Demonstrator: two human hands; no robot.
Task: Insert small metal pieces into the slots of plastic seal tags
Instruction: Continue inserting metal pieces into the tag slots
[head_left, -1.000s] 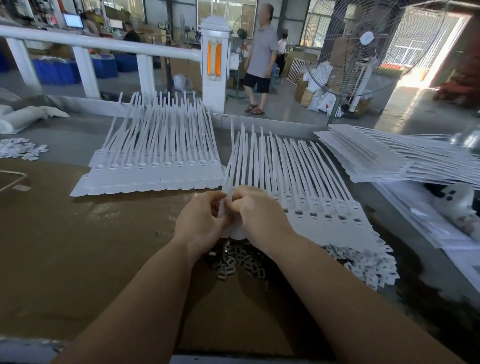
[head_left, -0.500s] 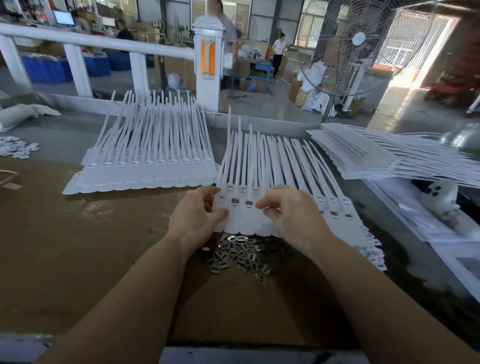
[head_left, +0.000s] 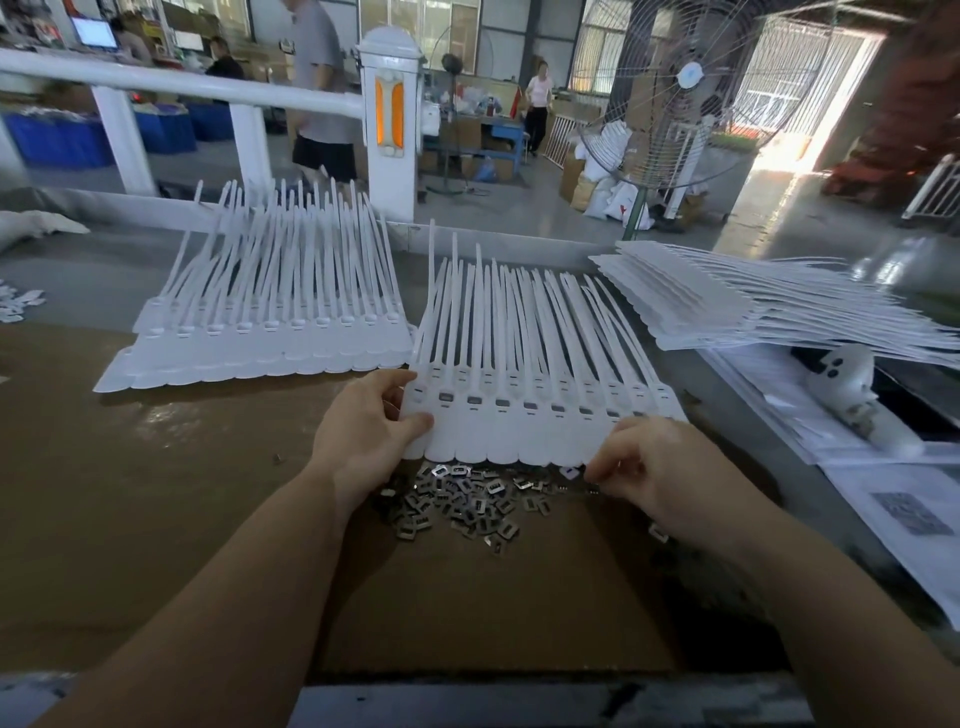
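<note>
A white strip of joined plastic seal tags (head_left: 524, 431) lies in front of me, its long tails fanning away. Metal pieces sit in the slots along its heads. My left hand (head_left: 363, 426) grips the strip's left end, thumb on top. My right hand (head_left: 654, 467) is at the strip's right lower corner, fingers curled and pinching its edge. A heap of small metal pieces (head_left: 462, 499) lies on the brown cardboard (head_left: 156, 493) just below the strip, between my hands.
A second batch of white tags (head_left: 270, 332) lies at the left rear. A stack of tag strips (head_left: 753, 312) rests at the right rear on papers (head_left: 893, 499). A white railing (head_left: 182, 85), a fan (head_left: 685, 93) and people stand beyond the table.
My right hand has slid from the strip's left end to its right corner, uncovering the row of slots. The metal heap under the strip has come into view. My left hand stays at the left end.
</note>
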